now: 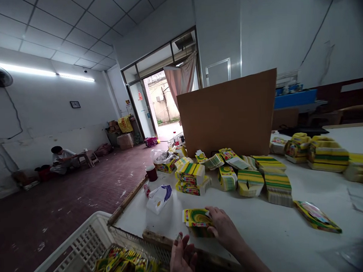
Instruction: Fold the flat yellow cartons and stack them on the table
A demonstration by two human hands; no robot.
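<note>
My right hand (224,226) grips the right end of a yellow and green flat carton (198,218), with fingers over its top and thumb at its near side. More flattened cartons appear stacked under it on the white table. My left hand (182,257) is palm up near the table edge, fingers loosely curled and apart. A small greyish thing shows at its fingertip; I cannot tell what it is. Below and left of that hand, a white plastic basket (94,234) holds many small yellow-green boxes (123,265).
Bundles of flat cartons (278,184) line the back of the table before a brown cardboard sheet (228,114). At left are a tissue pack (160,198) and a dark red mug (151,173). One flat packet (317,216) lies right. A person (63,158) sits across the room.
</note>
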